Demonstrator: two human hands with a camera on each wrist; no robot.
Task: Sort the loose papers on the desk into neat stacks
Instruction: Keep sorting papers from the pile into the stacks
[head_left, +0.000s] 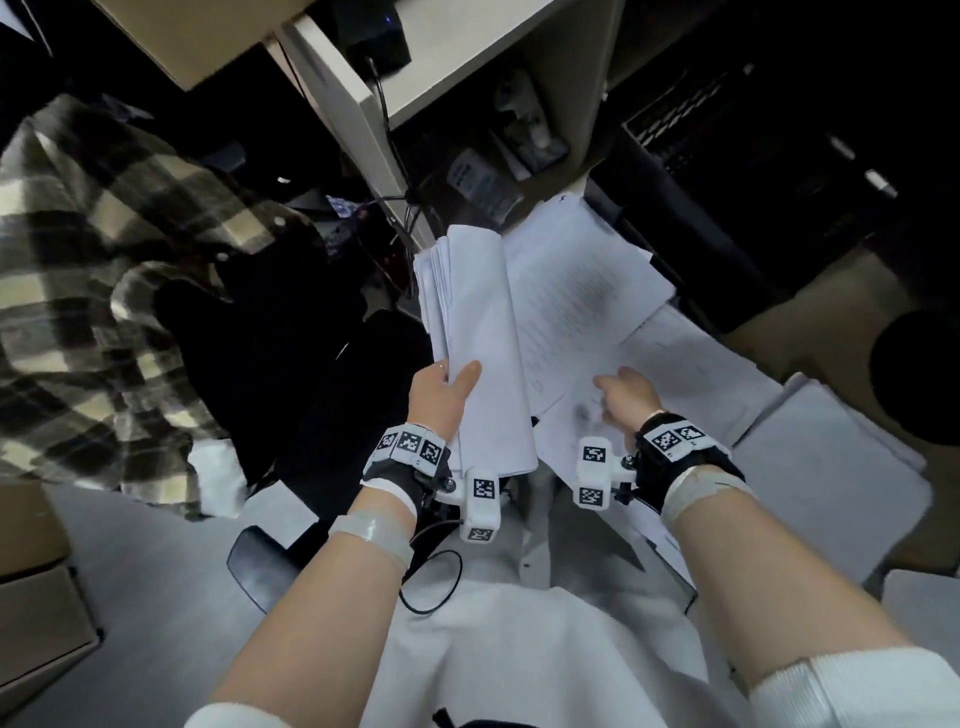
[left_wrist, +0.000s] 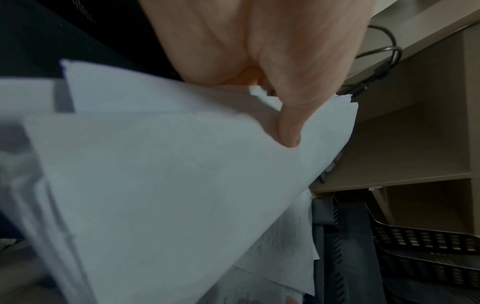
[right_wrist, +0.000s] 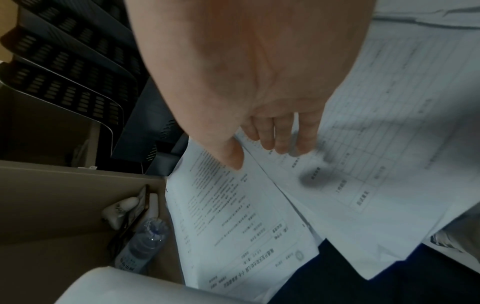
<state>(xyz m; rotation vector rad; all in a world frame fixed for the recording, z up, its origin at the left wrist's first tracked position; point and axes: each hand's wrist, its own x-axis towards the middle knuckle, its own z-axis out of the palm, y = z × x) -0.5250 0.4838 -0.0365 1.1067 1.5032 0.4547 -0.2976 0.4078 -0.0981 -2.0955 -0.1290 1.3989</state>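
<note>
My left hand (head_left: 441, 389) grips a thick bundle of white papers (head_left: 478, 322) off the desk's left edge, thumb (left_wrist: 288, 127) pressed on the top sheet (left_wrist: 168, 185). My right hand (head_left: 626, 397) reaches over the loose sheets on the desk. Its fingertips (right_wrist: 272, 142) touch a printed sheet with a table (right_wrist: 389, 133) near that sheet's edge, and its thumb lies over a text sheet (right_wrist: 228, 216) beside it. More text sheets (head_left: 566, 291) fan out behind. A squared white stack (head_left: 831, 467) lies at the right.
Black mesh letter trays (right_wrist: 72, 67) stand at the desk's back. A water bottle (right_wrist: 145, 240) and small items lie in the shelf nook. A plaid jacket (head_left: 104, 260) hangs over a chair at left, near cables (head_left: 395, 197). Cardboard boxes (head_left: 36, 597) sit on the floor.
</note>
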